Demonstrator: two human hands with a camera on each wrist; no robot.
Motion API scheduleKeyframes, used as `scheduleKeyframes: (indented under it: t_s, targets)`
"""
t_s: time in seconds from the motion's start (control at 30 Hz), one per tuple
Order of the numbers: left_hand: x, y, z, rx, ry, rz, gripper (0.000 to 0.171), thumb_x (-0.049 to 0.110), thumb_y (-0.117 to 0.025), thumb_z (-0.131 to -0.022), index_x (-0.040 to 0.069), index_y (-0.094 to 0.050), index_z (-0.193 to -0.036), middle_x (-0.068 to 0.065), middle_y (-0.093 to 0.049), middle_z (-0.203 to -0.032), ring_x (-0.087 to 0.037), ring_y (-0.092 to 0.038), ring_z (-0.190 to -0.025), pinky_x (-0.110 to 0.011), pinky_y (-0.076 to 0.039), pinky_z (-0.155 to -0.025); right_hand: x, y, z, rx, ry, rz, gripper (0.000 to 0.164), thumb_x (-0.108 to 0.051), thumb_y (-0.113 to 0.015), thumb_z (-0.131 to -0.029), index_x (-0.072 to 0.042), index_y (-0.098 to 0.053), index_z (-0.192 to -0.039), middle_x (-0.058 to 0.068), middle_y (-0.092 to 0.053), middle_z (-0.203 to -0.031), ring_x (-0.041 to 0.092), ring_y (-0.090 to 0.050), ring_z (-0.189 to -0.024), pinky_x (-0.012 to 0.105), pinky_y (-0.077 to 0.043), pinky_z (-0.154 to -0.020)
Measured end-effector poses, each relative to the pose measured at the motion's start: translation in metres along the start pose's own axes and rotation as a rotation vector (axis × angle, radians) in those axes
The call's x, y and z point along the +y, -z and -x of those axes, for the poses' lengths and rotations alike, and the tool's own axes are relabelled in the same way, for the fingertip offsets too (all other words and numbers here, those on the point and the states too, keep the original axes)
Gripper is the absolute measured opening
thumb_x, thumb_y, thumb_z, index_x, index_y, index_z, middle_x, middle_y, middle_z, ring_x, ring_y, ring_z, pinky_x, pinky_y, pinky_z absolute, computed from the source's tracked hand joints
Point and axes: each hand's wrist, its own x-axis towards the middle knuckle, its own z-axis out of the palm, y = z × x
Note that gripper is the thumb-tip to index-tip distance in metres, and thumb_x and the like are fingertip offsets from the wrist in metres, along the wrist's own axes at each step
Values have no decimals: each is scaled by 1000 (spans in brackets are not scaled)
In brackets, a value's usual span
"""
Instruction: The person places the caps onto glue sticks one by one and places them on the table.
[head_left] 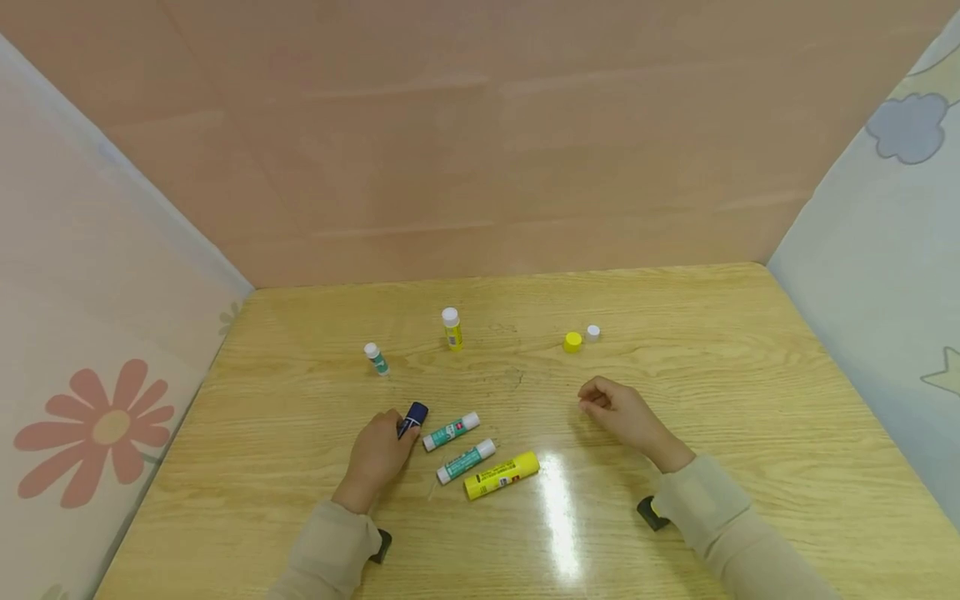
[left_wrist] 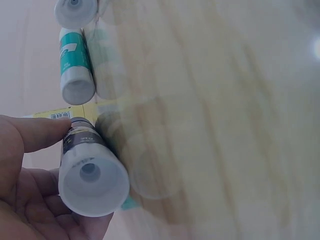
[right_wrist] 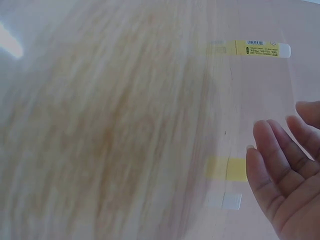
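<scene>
Navy tube point(head_left: 412, 419) | axis diagonal, cap point(head_left: 417, 411) away-right | left fingers point(left_wrist: 56, 203) pinch it | right fingers point(right_wrist: 273, 154) relaxed, empty

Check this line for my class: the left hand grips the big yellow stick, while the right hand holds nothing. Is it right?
Not quite: the left hand grips the blue stick. The head view shows it, with the big yellow stick lying on the table. The right hand does hold nothing.

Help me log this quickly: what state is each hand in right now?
Left hand: holding a dark-blue cylindrical plastic tube.
Right hand: open, fingers relaxed, holding nothing.
</scene>
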Motion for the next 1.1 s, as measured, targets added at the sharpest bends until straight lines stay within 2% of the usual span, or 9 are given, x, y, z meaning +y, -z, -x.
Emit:
scheduleKeyframes:
  t_s: [0.23,0.47,0.73,0.97,1.1]
  targets:
    - [-1,2,-3,-20,4,-1,32,21,-58,-89,-9,-57,-100,-12,-55,-79,-19,-49,-65,-30,-41,-55,1,0,-1,-5,-3,2,14,-7,-56,-90,4,-57,-100,14,-63,-95,20,-58,-84,29,-49,-71]
    - [-4,2,-6,-45,25,26,35,24,-57,-89,-8,-58,-102,-16,-59,-88,-22,-55,-73,-37,-48,-64,2,0,-1,-7,-10,4,14,-6,-56,-90,4,-57,-100,14,-63,-94,19,-57,-83,27,-49,-69]
    - [-3,7,-6,-38,8,27,34,24,-57,-90,-8,-58,-102,-17,-60,-91,-22,-56,-76,-38,-48,-67,4,1,-2,-16,-16,9,13,-4,-55,-90,4,-56,-99,14,-62,-94,20,-57,-83,29,-49,-70]
    - [-5,11,-8,-32,-2,57,37,24,-55,-90,-9,-57,-105,-13,-58,-85,-19,-50,-69,-32,-44,-60,8,4,-4,-9,-34,22,15,-5,-54,-90,5,-56,-101,15,-63,-94,21,-58,-84,29,-49,-70]
    - [-7,13,-10,-26,0,65,39,26,-54,-90,-9,-57,-106,-14,-58,-89,-21,-52,-73,-36,-46,-65,13,5,-6,0,-53,36,16,-6,-54,-91,4,-57,-102,14,-63,-96,22,-58,-85,32,-50,-73]
